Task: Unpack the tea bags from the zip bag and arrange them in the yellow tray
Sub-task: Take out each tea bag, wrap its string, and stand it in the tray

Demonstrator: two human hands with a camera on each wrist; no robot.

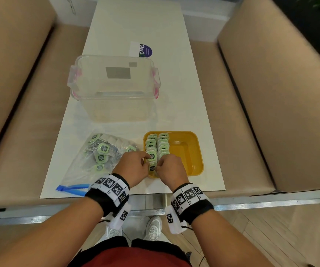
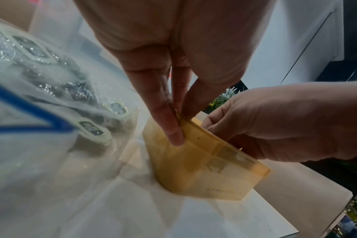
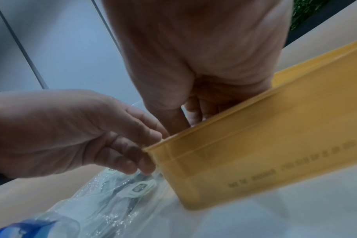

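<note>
The yellow tray (image 1: 184,151) sits on the white table near its front edge, with two rows of green tea bags (image 1: 157,145) standing along its left side. My left hand (image 1: 147,158) and right hand (image 1: 160,160) meet at the tray's near left corner. Both pinch one green tea bag (image 1: 152,157) at the near end of the left row. Left of the tray lies the clear zip bag (image 1: 101,157) with several tea bags inside. In the wrist views the tray wall (image 2: 204,169) (image 3: 265,153) hides the pinched tea bag.
An empty clear plastic box with pink latches (image 1: 115,87) stands behind the zip bag and tray. A purple-labelled card (image 1: 141,50) lies farther back. The bag's blue zip strip (image 1: 72,187) reaches the table's front edge. Beige sofas flank the narrow table.
</note>
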